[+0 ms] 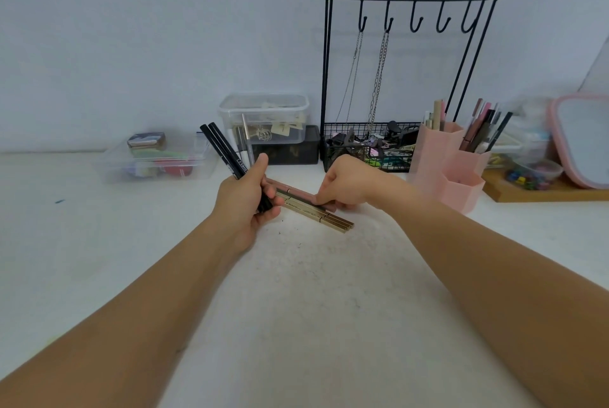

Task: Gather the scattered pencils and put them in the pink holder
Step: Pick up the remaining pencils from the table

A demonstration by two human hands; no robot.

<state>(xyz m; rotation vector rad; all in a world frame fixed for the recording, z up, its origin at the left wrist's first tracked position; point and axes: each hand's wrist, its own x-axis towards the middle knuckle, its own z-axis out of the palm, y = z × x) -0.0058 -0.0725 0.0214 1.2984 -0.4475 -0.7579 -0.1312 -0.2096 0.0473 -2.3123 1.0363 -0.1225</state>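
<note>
My left hand (248,201) grips a bundle of pencils, with two black pencils (224,150) and thin white ones sticking up and away from me. On the white table lie several gold pencils (324,216) and a pink-brown pencil (298,193) side by side. My right hand (342,182) has its fingers curled down on the far end of those lying pencils, pinching them. The pink holder (456,170), with hexagonal tubes, stands to the right and holds several pencils.
A black wire rack (395,78) with hooks, chains and a basket stands behind the hands. Clear plastic boxes (158,160) sit at the back left and centre. A pink-framed mirror (583,140) and a wooden tray (540,192) are at the right.
</note>
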